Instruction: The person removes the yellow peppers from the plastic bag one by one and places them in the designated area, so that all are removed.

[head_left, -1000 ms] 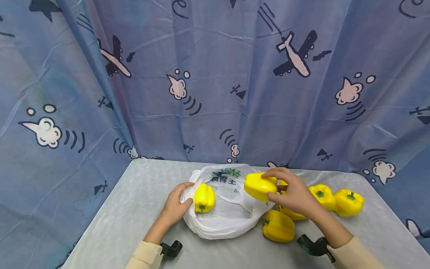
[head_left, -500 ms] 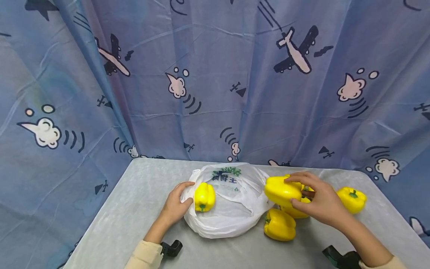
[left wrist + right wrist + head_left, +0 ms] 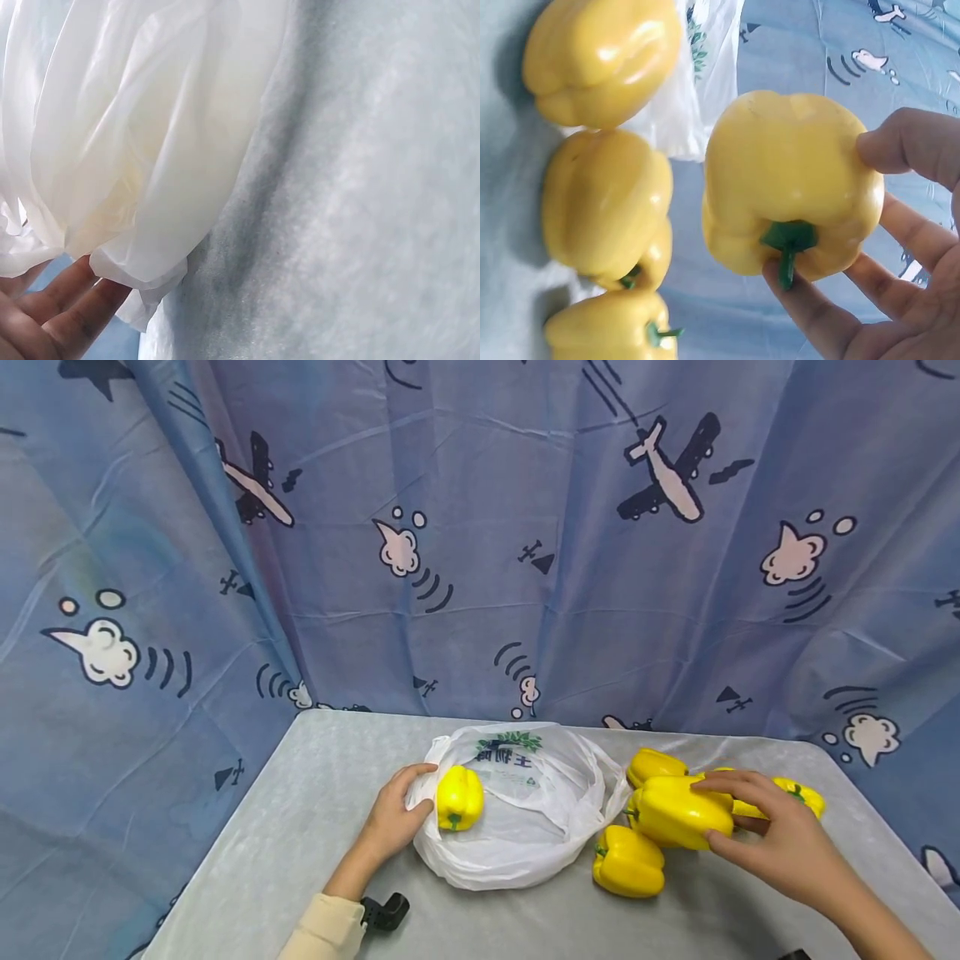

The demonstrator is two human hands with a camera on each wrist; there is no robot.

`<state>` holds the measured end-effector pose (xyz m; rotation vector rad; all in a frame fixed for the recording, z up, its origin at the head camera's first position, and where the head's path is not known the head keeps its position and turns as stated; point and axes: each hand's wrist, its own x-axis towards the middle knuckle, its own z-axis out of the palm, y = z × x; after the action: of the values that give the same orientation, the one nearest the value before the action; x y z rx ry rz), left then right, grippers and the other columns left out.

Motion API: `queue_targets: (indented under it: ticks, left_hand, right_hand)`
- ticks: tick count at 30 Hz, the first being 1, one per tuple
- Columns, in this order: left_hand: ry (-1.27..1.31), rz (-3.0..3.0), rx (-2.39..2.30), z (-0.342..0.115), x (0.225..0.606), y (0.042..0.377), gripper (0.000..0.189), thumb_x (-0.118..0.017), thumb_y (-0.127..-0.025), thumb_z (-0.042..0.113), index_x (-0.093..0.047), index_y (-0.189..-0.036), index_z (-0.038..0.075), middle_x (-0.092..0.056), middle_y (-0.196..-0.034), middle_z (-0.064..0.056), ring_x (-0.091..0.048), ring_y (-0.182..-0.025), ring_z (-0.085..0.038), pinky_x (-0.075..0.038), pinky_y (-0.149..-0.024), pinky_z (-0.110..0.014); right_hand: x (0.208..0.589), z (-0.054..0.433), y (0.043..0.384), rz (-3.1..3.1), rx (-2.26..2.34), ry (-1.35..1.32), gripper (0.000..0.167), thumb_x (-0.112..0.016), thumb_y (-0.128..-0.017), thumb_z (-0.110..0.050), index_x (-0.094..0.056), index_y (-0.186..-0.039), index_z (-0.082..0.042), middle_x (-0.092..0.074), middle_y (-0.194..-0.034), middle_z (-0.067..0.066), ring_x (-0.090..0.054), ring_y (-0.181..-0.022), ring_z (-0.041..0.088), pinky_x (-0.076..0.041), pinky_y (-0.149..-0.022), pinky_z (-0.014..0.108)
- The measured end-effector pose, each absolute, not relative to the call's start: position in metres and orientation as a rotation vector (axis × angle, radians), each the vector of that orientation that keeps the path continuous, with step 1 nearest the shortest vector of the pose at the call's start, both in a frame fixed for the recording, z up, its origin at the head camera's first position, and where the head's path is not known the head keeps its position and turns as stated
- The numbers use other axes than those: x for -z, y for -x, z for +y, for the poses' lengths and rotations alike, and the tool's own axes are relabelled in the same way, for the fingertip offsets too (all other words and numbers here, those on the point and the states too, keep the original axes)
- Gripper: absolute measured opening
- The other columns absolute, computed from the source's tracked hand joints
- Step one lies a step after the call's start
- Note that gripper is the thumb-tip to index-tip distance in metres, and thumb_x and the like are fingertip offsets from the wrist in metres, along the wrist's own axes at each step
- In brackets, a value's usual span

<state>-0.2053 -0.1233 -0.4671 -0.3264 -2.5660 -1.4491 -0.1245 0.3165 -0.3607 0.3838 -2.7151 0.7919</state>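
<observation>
My left hand (image 3: 397, 810) holds the left rim of a white plastic bag (image 3: 502, 864) that stands with its mouth open. In the left wrist view, the fingers (image 3: 82, 311) pinch the thin film. A yellow bell pepper (image 3: 460, 797) lies inside the bag by that hand. Over on the right, my right hand (image 3: 772, 827) grips another yellow bell pepper (image 3: 678, 812) between thumb and fingers. The right wrist view shows the green stem of this held bell pepper (image 3: 795, 165), which is off the table. Its far end overlaps the other peppers in the head view.
Several more yellow bell peppers lie right of the bag: a front bell pepper (image 3: 628, 862), a back bell pepper (image 3: 655, 764) and a right one (image 3: 801, 793), partly hidden by the hand. A grey cloth covers the table (image 3: 292, 827). A blue printed curtain (image 3: 480, 568) hangs behind.
My right hand has moved right with the bell pepper, from over the bag's right rim to above the loose peppers. The left hand keeps its place on the bag.
</observation>
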Motion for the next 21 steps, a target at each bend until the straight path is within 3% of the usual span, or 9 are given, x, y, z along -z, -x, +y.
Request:
queue_targets:
  ticks: [3, 7, 11, 12, 14, 16, 18, 19, 21]
  left_hand:
    - [0.327, -2.559, 1.459, -0.124, 0.467, 0.206, 0.046, -0.061, -0.08, 0.003, -0.061, -0.125, 0.013, -0.058, -0.133, -0.007, -0.049, -0.13, -0.029, -0.038, -0.11, -0.049]
    - [0.316, -2.565, 1.465, -0.124, 0.467, 0.205, 0.046, -0.062, -0.08, 0.004, -0.061, -0.125, 0.014, -0.058, -0.133, -0.006, -0.049, -0.131, -0.028, -0.037, -0.11, -0.048]
    - [0.327, -2.562, 1.457, -0.123, 0.467, 0.205, 0.047, -0.061, -0.08, 0.002, -0.061, -0.125, 0.014, -0.058, -0.133, -0.007, -0.049, -0.13, -0.029, -0.037, -0.11, -0.049]
    - [0.329, -2.56, 1.458, -0.123, 0.466, 0.205, 0.047, -0.061, -0.08, 0.002, -0.061, -0.125, 0.014, -0.058, -0.133, -0.007, -0.049, -0.13, -0.03, -0.037, -0.11, -0.05]
    - [0.33, -2.56, 1.458, -0.123, 0.466, 0.205, 0.047, -0.06, -0.08, 0.002, -0.061, -0.125, 0.014, -0.057, -0.134, -0.008, -0.049, -0.13, -0.031, -0.037, -0.11, -0.051]
    - [0.33, -2.562, 1.46, -0.123, 0.466, 0.204, 0.047, -0.06, -0.081, 0.002, -0.061, -0.125, 0.014, -0.057, -0.134, -0.008, -0.049, -0.131, -0.031, -0.037, -0.11, -0.051]
    - [0.322, -2.565, 1.463, -0.123, 0.465, 0.204, 0.046, -0.06, -0.081, 0.002, -0.061, -0.125, 0.015, -0.057, -0.134, -0.008, -0.048, -0.131, -0.031, -0.037, -0.11, -0.05]
    - [0.321, -2.566, 1.463, -0.123, 0.465, 0.204, 0.046, -0.06, -0.081, 0.002, -0.061, -0.125, 0.015, -0.057, -0.134, -0.008, -0.048, -0.131, -0.03, -0.037, -0.11, -0.05]
    - [0.321, -2.563, 1.464, -0.123, 0.465, 0.204, 0.046, -0.06, -0.081, 0.002, -0.061, -0.125, 0.015, -0.057, -0.134, -0.008, -0.049, -0.131, -0.031, -0.037, -0.11, -0.051]
  right_hand:
    - [0.365, 0.326, 0.119, -2.749, -0.784, -0.342, 0.052, -0.085, -0.067, -0.012, -0.066, -0.115, -0.019, -0.056, -0.123, 0.009, -0.032, -0.099, -0.027, -0.053, -0.066, 0.012]
    - [0.373, 0.336, 0.111, -2.805, -0.792, -0.288, 0.052, -0.085, -0.068, -0.014, -0.065, -0.116, -0.018, -0.056, -0.124, 0.013, -0.031, -0.098, -0.027, -0.057, -0.066, 0.021]
    - [0.38, 0.344, 0.104, -2.874, -0.779, -0.234, 0.055, -0.086, -0.066, -0.015, -0.064, -0.117, -0.016, -0.056, -0.125, 0.016, -0.057, -0.098, 0.0, -0.059, -0.066, 0.035]
    - [0.382, 0.346, 0.103, -2.889, -0.775, -0.227, 0.056, -0.086, -0.066, -0.016, -0.064, -0.118, -0.016, -0.057, -0.124, 0.016, -0.057, -0.098, 0.001, -0.059, -0.065, 0.036]
    - [0.384, 0.349, 0.101, -2.931, -0.774, -0.212, 0.057, -0.085, -0.067, -0.016, -0.062, -0.119, -0.013, -0.056, -0.125, 0.017, -0.06, -0.1, 0.023, -0.059, -0.065, 0.038]
    - [0.386, 0.355, 0.099, -2.964, -0.787, -0.206, 0.057, -0.084, -0.068, -0.016, -0.061, -0.12, -0.012, -0.055, -0.126, 0.018, -0.06, -0.102, 0.015, -0.059, -0.066, 0.038]
    - [0.389, 0.361, 0.099, -3.0, -0.795, -0.203, 0.057, -0.083, -0.07, -0.018, -0.06, -0.121, -0.011, -0.054, -0.127, 0.018, -0.059, -0.104, 0.018, -0.059, -0.066, 0.038]
    - [0.39, 0.364, 0.099, -3.022, -0.801, -0.198, 0.057, -0.083, -0.071, -0.018, -0.06, -0.122, -0.01, -0.054, -0.127, 0.019, -0.058, -0.106, 0.03, -0.059, -0.067, 0.039]
    - [0.393, 0.369, 0.099, -3.057, -0.811, -0.194, 0.057, -0.082, -0.072, -0.018, -0.058, -0.124, -0.01, -0.054, -0.127, 0.018, -0.058, -0.106, 0.024, -0.059, -0.068, 0.039]
